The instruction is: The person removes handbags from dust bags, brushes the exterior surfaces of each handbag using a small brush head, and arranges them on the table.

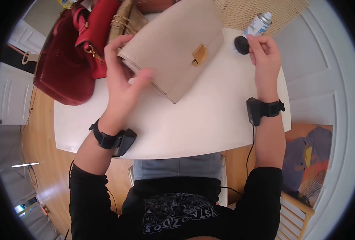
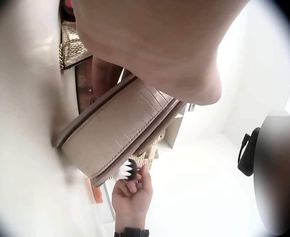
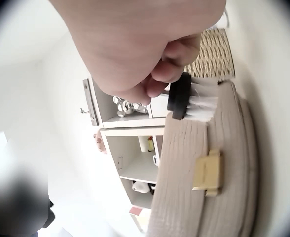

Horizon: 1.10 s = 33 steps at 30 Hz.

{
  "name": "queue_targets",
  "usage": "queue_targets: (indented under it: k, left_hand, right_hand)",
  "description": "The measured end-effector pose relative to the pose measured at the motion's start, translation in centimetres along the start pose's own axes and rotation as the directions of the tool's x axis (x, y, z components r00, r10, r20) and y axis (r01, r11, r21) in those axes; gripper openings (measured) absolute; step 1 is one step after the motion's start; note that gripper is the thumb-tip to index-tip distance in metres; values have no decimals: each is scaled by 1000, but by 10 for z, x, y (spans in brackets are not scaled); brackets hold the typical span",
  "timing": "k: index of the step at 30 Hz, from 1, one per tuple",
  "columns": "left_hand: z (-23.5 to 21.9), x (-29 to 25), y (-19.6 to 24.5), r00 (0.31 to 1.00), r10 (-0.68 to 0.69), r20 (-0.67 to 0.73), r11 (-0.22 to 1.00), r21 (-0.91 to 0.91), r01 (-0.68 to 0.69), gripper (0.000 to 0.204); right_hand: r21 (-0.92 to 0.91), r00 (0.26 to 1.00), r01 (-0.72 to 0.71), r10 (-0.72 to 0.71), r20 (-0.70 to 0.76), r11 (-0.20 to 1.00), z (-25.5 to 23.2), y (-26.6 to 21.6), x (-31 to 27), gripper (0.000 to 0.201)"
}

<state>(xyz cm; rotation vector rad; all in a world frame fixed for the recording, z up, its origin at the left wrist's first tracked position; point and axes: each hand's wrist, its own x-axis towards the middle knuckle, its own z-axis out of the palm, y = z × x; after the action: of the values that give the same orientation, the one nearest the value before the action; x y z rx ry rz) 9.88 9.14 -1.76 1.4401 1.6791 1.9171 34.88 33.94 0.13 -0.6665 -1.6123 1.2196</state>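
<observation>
A beige flap handbag with a gold clasp stands tilted on the white table. My left hand grips its left end, the fingers reaching behind the bag and the thumb toward its lower front edge. In the left wrist view the stitched narrow side of the bag faces the camera. My right hand pinches a round black brush, off the bag's right end. White bristles show on the brush in the right wrist view, pointing away from the fingers.
A spray can stands behind my right hand, beside a woven basket. Left of the beige bag are a dark red bag, a bright red bag and a gold one. The white table's front edge lies near my body.
</observation>
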Motion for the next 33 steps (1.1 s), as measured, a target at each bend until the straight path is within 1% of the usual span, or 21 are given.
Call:
queue_targets:
  k: [1, 2, 3, 4, 6, 11, 13, 14, 16, 17, 19, 20, 22, 23, 25, 26, 28, 29, 31, 32, 33]
  left_hand:
    - [9, 1, 12, 999, -54, 3, 996, 76, 54, 88]
    - [11, 3, 13, 999, -50, 0, 996, 79, 50, 88]
    - [13, 4, 11, 995, -93, -21, 995, 19, 93, 89]
    - [13, 3, 9, 990, -134, -39, 990, -40, 133, 90]
    - [14, 2, 10, 993, -115, -41, 993, 3, 115, 89]
    - [4, 1, 39, 998, -53, 32, 988, 147, 47, 80]
    - [-2, 11, 50, 967, 184, 174, 917, 324, -233, 78]
    - [-2, 10, 59, 977, 102, 187, 949, 277, -152, 71]
    - [-8, 15, 77, 946, 121, 301, 908, 352, -228, 69]
    - [-12, 13, 83, 915, 114, 387, 865, 415, -283, 66]
    - [-19, 4, 98, 911, 39, 410, 873, 429, -231, 71]
    - [-24, -1, 104, 922, 7, 386, 892, 414, -180, 74]
    - [-42, -10, 107, 933, -99, 347, 942, 335, -25, 80]
    - [-48, -16, 108, 931, -104, 349, 938, 347, -25, 80]
    - [-60, -30, 110, 940, -199, 276, 972, 177, 154, 75]
    - [-73, -37, 107, 928, -218, 301, 965, 208, 159, 78]
    - [-86, -43, 109, 928, -205, 310, 965, 222, 139, 79]
    - [-92, -46, 110, 929, -191, 317, 966, 227, 121, 79]
    - [-104, -54, 110, 931, -196, 308, 965, 230, 127, 80]
    - [-110, -59, 111, 928, -220, 300, 962, 223, 156, 80]
    - [-115, -64, 111, 924, -241, 295, 960, 215, 182, 81]
  right_hand:
    - [7, 1000, 4, -4, 4, 1000, -9, 6, 8, 15]
    - [-127, 1000, -16, 15, -8, 992, -17, 12, 16, 17]
    - [-261, 999, -35, 31, -20, 965, -19, 15, 18, 19]
    - [-258, 1000, -27, 24, -15, 966, -19, 17, 17, 19]
    - [-631, 969, 237, -230, 95, 739, -21, 20, 14, 21]
    - [-716, 991, 115, -126, 38, 688, -28, 7, 10, 17]
    - [-759, 991, 101, 1, 133, 643, -32, 3, 9, 17]
    - [-751, 994, 86, -6, 109, 654, -32, 5, 8, 17]
    - [-788, 965, 260, -182, 190, 558, -30, 4, 5, 16]
    - [-789, 966, 257, -177, 189, 559, -30, 5, 2, 16]
    - [-752, 924, 338, -353, 150, 566, -23, -6, -1, 16]
    - [-750, 925, 335, -349, 148, 570, -20, -12, -1, 16]
    - [-453, 955, 295, -244, 169, 841, -10, -20, -5, 20]
    - [-443, 956, 291, -241, 165, 848, -7, -21, -6, 20]
    - [82, 875, 129, -153, 460, 988, -1, -25, -15, 35]
    - [92, 876, 128, -157, 457, 987, 5, -28, -20, 35]
    - [412, 688, -83, -247, 683, 907, 23, -33, -31, 67]
    - [416, 684, -90, -247, 687, 905, 26, -37, -38, 67]
    - [189, 492, 124, -226, 841, 974, 30, -48, -50, 94]
    - [152, 461, -11, -130, 878, 988, 32, -55, -57, 103]
    - [152, 452, -11, -131, 882, 988, 34, -54, -58, 103]
